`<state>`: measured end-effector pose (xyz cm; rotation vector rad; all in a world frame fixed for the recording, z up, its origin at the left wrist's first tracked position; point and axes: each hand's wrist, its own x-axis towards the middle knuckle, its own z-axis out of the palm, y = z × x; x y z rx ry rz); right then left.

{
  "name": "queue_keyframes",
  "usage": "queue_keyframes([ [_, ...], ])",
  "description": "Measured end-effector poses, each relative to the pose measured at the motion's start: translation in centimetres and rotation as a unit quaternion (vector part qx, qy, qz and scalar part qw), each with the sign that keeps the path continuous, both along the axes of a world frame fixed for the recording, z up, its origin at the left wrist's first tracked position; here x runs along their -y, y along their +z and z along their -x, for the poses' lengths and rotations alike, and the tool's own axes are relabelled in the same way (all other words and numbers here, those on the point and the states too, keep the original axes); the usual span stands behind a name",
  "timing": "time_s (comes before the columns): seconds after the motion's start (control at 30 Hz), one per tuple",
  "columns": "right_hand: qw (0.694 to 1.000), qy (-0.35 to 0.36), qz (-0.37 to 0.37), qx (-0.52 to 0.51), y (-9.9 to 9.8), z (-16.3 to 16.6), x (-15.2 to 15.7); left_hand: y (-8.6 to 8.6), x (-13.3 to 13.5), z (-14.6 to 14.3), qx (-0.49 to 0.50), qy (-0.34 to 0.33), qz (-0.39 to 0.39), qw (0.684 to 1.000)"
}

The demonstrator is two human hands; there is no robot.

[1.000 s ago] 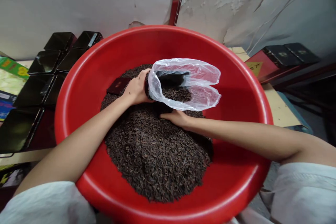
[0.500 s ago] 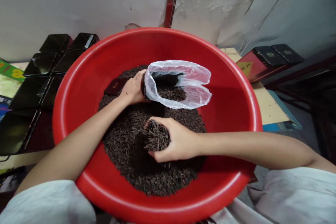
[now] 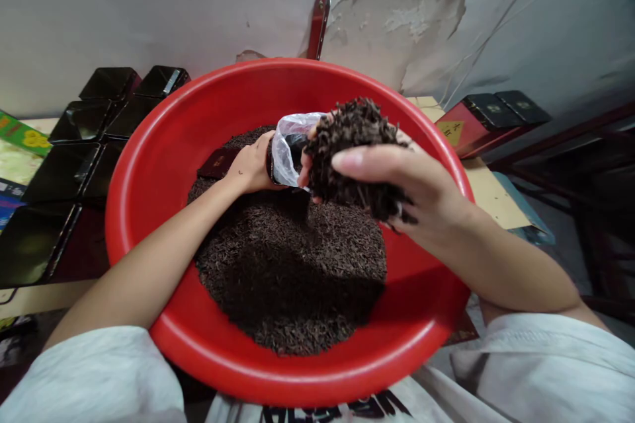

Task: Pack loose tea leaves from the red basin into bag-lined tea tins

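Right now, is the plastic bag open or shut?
Open: the plastic bag has its rim spread around a dark gap, though the right hand, heaped with dark leaves, hides part of it.

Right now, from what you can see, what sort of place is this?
Probably a tea workroom or storeroom: a big red plastic tub holds a heap of dark dried leaves, glossy dark tins stand in rows at the left, and the wall behind is peeling.

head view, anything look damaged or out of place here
Yes: the wall patch behind the red basin looks damaged, its surface broken away with a ragged edge. A dark red object also lies oddly among the dark leaves.
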<state>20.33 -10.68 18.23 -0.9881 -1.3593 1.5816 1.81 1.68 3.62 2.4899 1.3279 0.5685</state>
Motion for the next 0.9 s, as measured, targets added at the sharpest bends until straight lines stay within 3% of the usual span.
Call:
queue_keyframes([
  [0.07, 0.999, -0.024, -0.011, 0.04, 0.1, -0.2, -1.0, 0.0, -0.1, 0.0, -0.009, -0.008, -0.007, 1.0],
  [0.17, 0.988, -0.066, -0.095, 0.098, -0.6, -0.7, -2.8, 0.0, -0.2, 0.2, -0.019, -0.012, -0.01, 1.0],
  [0.3, 0.94, -0.162, -0.259, 0.15, -1.8, -1.2, -4.6, -0.4, -0.4, 0.4, -0.014, -0.023, -0.022, 0.999],
  [0.4, 0.906, -0.171, -0.33, 0.202, -2.4, -1.4, -5.1, -0.8, -0.6, 0.5, -0.012, -0.034, -0.027, 0.999],
  [0.7, 0.887, -0.133, -0.36, 0.258, -3.0, -1.7, -5.2, -0.6, -0.4, 0.4, -0.005, -0.021, -0.015, 1.0],
  [0.9, 0.887, -0.096, -0.394, 0.22, -2.6, -2.0, -5.2, -0.4, -0.3, 0.4, -0.01, -0.026, -0.014, 1.0],
])
